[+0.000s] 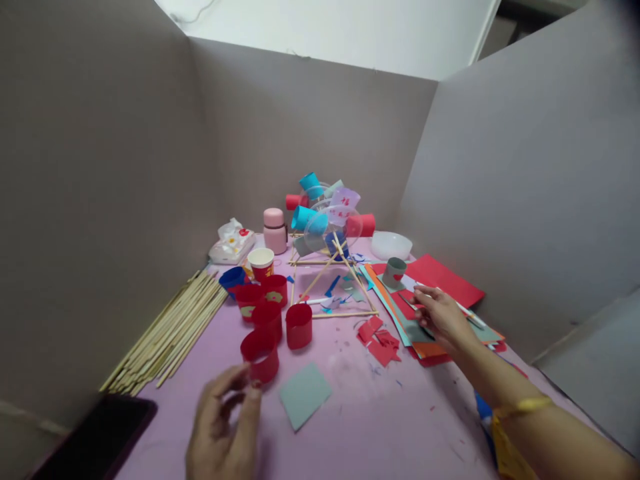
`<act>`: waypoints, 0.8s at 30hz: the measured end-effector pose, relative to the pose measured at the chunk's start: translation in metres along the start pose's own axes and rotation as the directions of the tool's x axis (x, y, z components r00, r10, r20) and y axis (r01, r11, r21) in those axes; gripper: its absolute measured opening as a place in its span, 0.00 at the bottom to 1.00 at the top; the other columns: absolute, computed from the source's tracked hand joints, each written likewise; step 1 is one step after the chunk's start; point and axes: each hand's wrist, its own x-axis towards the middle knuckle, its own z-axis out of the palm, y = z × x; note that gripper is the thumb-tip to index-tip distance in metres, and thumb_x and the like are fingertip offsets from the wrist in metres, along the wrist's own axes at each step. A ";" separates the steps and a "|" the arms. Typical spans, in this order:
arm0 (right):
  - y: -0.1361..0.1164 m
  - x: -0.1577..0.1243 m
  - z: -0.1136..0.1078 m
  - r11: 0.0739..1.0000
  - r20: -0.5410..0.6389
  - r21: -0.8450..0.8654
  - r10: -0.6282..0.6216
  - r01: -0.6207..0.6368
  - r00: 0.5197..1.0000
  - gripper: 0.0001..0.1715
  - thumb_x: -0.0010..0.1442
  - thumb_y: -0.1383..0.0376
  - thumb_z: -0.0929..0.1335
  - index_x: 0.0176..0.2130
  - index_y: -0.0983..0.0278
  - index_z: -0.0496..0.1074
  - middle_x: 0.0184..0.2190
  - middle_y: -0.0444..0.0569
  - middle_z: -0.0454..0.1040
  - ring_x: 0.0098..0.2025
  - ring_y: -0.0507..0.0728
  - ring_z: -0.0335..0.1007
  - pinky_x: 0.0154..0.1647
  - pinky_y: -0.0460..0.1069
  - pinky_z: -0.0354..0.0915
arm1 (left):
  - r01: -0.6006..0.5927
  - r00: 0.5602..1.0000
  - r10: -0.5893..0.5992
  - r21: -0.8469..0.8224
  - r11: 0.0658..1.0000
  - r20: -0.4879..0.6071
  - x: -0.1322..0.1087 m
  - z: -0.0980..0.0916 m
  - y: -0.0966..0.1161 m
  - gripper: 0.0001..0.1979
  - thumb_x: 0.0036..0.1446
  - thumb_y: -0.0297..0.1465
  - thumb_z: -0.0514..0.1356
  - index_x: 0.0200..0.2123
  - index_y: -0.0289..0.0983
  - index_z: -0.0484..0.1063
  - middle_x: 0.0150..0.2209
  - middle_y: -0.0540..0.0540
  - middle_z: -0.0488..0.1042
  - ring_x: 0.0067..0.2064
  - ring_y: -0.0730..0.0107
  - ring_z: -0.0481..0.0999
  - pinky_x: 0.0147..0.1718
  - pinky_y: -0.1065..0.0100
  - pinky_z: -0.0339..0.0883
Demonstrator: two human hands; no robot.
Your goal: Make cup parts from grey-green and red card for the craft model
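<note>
The nearest red ring stands on end at the front of a loose cluster of other red rings, seemingly upright so that its curve stays unflattened. The left hand is beside its lower edge, fingers loosely bent; whether they touch or grip it, I cannot tell (the hand is blurred). Just to the ring's right lies a grey-green square, flat on the pink surface. Farther right, the right hand bends its fingers over a slim tool, though I cannot tell whether it is grasped. Beneath are coloured sheets, probably stacked there for easy reach, with a grey cup standing on them. Red scraps lie between the hands, apart from the rings. Along the left wall, thin sticks lie side by side, perhaps to leave the middle free for work. Behind, a stick frame stands near clear discs ringed with coloured cups.
</note>
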 end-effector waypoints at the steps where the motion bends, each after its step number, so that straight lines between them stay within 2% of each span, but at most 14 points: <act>1: 0.001 -0.023 0.000 1.000 0.070 -0.006 -0.025 0.025 0.997 0.09 0.62 0.66 0.65 0.43 0.64 0.65 0.25 0.38 0.67 0.16 0.44 0.57 0.13 0.40 0.52 | -0.070 0.994 0.072 0.018 0.997 -0.084 0.007 -0.004 0.001 0.19 0.53 0.45 0.59 0.46 0.45 0.65 0.48 0.47 0.68 0.47 0.59 0.70 0.47 0.62 0.65; 3: 0.007 -0.069 0.003 0.998 0.225 -0.043 -0.026 0.036 0.974 0.14 0.55 0.61 0.68 0.41 0.65 0.68 0.23 0.38 0.67 0.16 0.45 0.57 0.14 0.41 0.52 | -0.101 0.990 0.105 0.047 0.994 -0.094 0.018 -0.010 -0.001 0.20 0.54 0.44 0.58 0.49 0.45 0.63 0.52 0.46 0.65 0.51 0.57 0.67 0.50 0.59 0.63; 6: 0.027 -0.129 0.011 0.991 0.418 -0.135 0.043 0.015 0.908 0.17 0.47 0.56 0.71 0.32 0.68 0.72 0.17 0.39 0.65 0.16 0.47 0.57 0.16 0.43 0.54 | -0.092 0.995 0.094 0.096 0.991 -0.014 0.026 -0.013 -0.009 0.25 0.54 0.44 0.59 0.53 0.43 0.60 0.57 0.42 0.61 0.57 0.52 0.63 0.54 0.54 0.60; 7: 0.035 -0.144 0.014 0.981 0.506 -0.193 0.074 0.029 0.859 0.17 0.48 0.56 0.70 0.31 0.68 0.71 0.18 0.39 0.64 0.17 0.47 0.57 0.17 0.44 0.54 | -0.102 0.995 0.100 0.117 0.988 0.019 0.028 -0.014 -0.011 0.27 0.54 0.43 0.60 0.55 0.43 0.59 0.58 0.41 0.60 0.59 0.52 0.61 0.55 0.53 0.58; 9: 0.052 -0.163 0.021 0.969 0.586 -0.242 0.113 0.040 0.802 0.16 0.50 0.56 0.67 0.31 0.67 0.70 0.18 0.38 0.61 0.18 0.48 0.54 0.18 0.44 0.52 | -0.135 0.989 0.122 0.160 0.978 0.089 0.032 -0.014 -0.014 0.33 0.52 0.42 0.61 0.59 0.42 0.56 0.61 0.39 0.57 0.62 0.52 0.57 0.58 0.52 0.53; 11: 0.065 -0.172 0.028 0.972 0.619 -0.232 0.109 0.048 0.778 0.13 0.52 0.58 0.66 0.31 0.66 0.70 0.18 0.38 0.60 0.19 0.48 0.53 0.19 0.44 0.51 | -0.165 0.978 0.136 0.188 0.968 0.155 0.038 -0.013 -0.016 0.37 0.51 0.41 0.62 0.61 0.40 0.52 0.63 0.37 0.55 0.63 0.52 0.55 0.60 0.50 0.50; 15: 0.081 -0.176 0.038 0.983 0.632 -0.182 0.105 0.015 0.768 0.12 0.52 0.58 0.66 0.30 0.65 0.68 0.17 0.39 0.62 0.19 0.48 0.53 0.19 0.44 0.49 | -0.188 0.959 0.142 0.174 0.967 0.246 0.054 -0.009 -0.019 0.43 0.50 0.39 0.63 0.64 0.35 0.46 0.64 0.33 0.53 0.65 0.54 0.52 0.61 0.52 0.47; 17: 0.087 -0.175 0.042 0.985 0.634 -0.171 0.111 -0.001 0.765 0.14 0.50 0.56 0.66 0.30 0.65 0.67 0.16 0.38 0.62 0.18 0.48 0.53 0.19 0.44 0.50 | -0.172 0.952 0.130 0.132 0.976 0.278 0.059 -0.006 -0.020 0.43 0.50 0.38 0.63 0.64 0.37 0.45 0.63 0.33 0.55 0.63 0.54 0.57 0.59 0.53 0.52; 20: 0.094 -0.175 0.046 0.984 0.631 -0.177 0.140 -0.035 0.763 0.15 0.47 0.54 0.65 0.29 0.64 0.65 0.14 0.37 0.62 0.15 0.47 0.51 0.17 0.44 0.48 | -0.121 0.943 0.092 0.072 0.990 0.321 0.062 -0.001 -0.021 0.41 0.51 0.37 0.63 0.64 0.39 0.46 0.59 0.34 0.62 0.54 0.56 0.70 0.52 0.55 0.64; 24: 0.095 -0.176 0.052 0.977 0.613 -0.203 0.175 -0.060 0.770 0.12 0.45 0.57 0.65 0.27 0.63 0.65 0.13 0.36 0.62 0.14 0.46 0.50 0.16 0.43 0.48 | -0.072 0.951 0.053 0.049 0.996 0.305 0.059 0.000 -0.021 0.40 0.51 0.39 0.64 0.63 0.39 0.49 0.53 0.35 0.69 0.50 0.55 0.74 0.48 0.56 0.68</act>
